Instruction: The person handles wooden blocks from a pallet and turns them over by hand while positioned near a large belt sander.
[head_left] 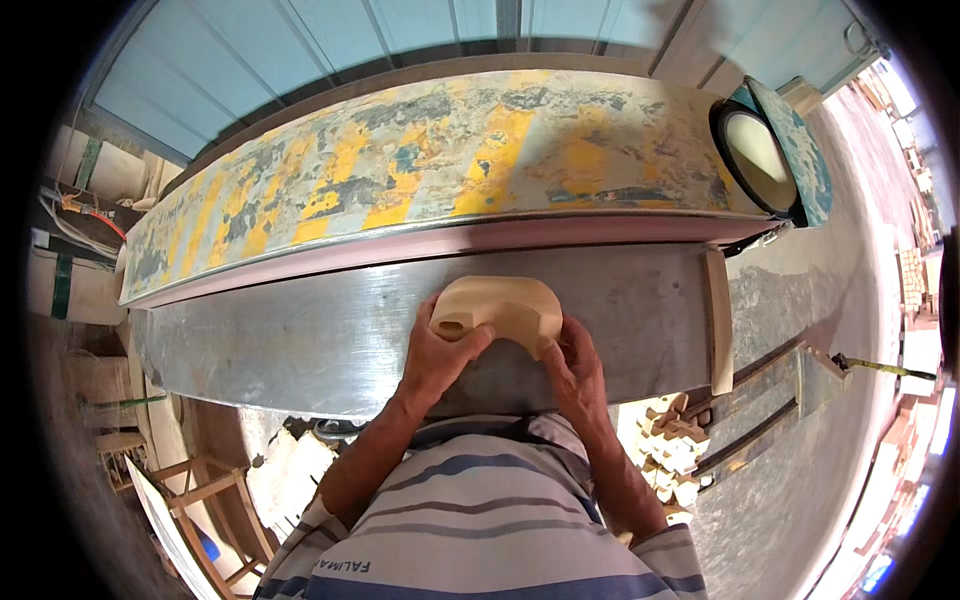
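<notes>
Between my two hands is a curved, pale wooden block [500,294], arched like a thick C with its hollow side toward me. An oval hole or recess shows near its left end. My left hand [440,350] is closed round that end, thumb on the near face. My right hand [574,366] grips the other end, thumb at the inner edge. The block is over a grey metal table [270,325], close to the pink upright band [370,267] along the table's back. Whether it touches the metal or the band, I cannot tell.
Behind the band runs a long machine cover [330,190] with worn yellow stripes and a round roller end [757,160] at right. A wooden strip [718,320] edges the table's right end. Cut wood pieces [668,445] are piled below right; a wooden stool frame [215,490] stands below left.
</notes>
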